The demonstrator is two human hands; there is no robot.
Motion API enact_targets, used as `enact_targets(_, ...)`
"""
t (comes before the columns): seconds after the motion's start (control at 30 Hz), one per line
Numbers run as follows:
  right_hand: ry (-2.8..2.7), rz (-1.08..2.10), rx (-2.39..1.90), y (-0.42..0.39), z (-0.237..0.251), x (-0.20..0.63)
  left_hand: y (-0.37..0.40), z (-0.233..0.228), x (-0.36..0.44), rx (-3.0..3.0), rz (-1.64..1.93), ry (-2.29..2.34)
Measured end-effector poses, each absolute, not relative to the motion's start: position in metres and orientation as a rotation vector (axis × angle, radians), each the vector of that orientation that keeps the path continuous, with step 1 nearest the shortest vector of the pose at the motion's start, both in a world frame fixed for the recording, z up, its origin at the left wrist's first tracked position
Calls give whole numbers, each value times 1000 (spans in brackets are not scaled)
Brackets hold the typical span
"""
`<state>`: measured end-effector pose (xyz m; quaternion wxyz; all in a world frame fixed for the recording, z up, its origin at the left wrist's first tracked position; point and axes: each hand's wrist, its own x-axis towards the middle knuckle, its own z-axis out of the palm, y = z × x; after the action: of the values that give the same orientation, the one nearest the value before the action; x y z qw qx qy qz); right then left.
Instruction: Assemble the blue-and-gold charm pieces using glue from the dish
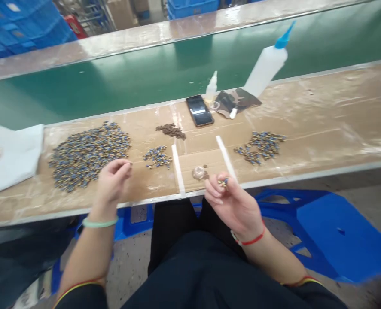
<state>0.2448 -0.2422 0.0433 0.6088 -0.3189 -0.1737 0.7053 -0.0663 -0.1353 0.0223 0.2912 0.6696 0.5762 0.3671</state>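
Observation:
My left hand hovers over the bench's near edge with thumb and fingers pinched together; something tiny may be between the tips, but the blur hides it. It is just right of a large pile of small blue-and-gold parts. My right hand is palm up and holds a small blue-and-gold part in its fingertips. A small cluster of the same parts lies between my hands, and another pile lies to the right. Small brown pieces sit further back.
Two white strips lie on the brown bench. A small clear dish, a phone, a small glue bottle, a large squeeze bottle with blue tip and white paper are there. Green conveyor belt behind; blue crate below.

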Motion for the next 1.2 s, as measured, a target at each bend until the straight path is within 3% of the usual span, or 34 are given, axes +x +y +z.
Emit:
enact_targets(0.1, -482, 1613, -727, -238, 48, 248, -156, 27, -26, 1372, 1177, 1227)
enact_targets(0.27, -604, 1588, -676, -231, 63, 248, -174, 53, 26, 1003, 1172, 759)
enact_targets(0.5, -630, 1522, -726, -234, 62, 242, -185, 68, 39, 1000, 1122, 674)
enact_targets(0.63, -846, 1128, -915, -233, 65, 238, -196, 65, 48, 1075, 1024, 782)
enact_targets(0.77, -1211, 557, -937, -232, 67, 228, -213, 58, 63, 1243, 792, 838)
enact_targets(0.87, -1352, 348, -801, -230, 55, 218, -223, 42, 75, 1373, 713, 766)
enact_targets(1.2, -744, 413, -897, -209, 26, 212, -225, -14, 109, 1579, 1244, 786)
